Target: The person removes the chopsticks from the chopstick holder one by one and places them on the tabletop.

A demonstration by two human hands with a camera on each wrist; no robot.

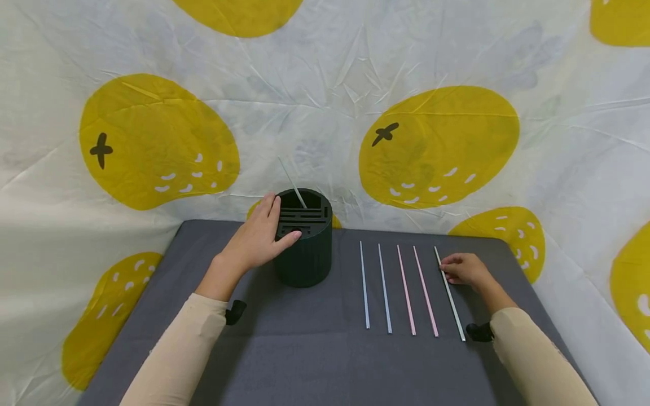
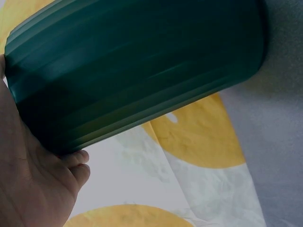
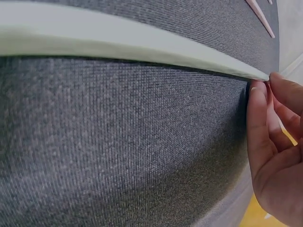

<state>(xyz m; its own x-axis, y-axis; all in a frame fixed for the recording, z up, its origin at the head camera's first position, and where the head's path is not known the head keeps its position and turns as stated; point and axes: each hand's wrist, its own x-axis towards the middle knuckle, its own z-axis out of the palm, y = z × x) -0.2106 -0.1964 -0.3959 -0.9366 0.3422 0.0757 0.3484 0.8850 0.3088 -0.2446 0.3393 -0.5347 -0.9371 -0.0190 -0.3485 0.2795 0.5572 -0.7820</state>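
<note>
My left hand (image 1: 254, 235) grips the upper left side of a dark green ribbed desk organizer (image 1: 303, 262), thumb across its front rim and fingers round the back left. In the left wrist view the organizer's wall (image 2: 142, 71) fills the upper part, with curled fingertips (image 2: 80, 172) at its edge. A thin pale stick (image 1: 291, 181) leans up out of the organizer's rear opening. On the right, my right hand (image 1: 467, 268) pinches a pale green stick (image 1: 454, 307) near its far end between thumb and fingers. The stick lies along the cloth in the right wrist view.
Left of the green stick lie two pale blue sticks (image 1: 384, 290) and two pink sticks (image 1: 406, 290), roughly parallel. A dark grey cloth (image 1: 304, 361) covers the table. Behind it hangs a white curtain (image 1: 299, 129) with yellow fruit prints.
</note>
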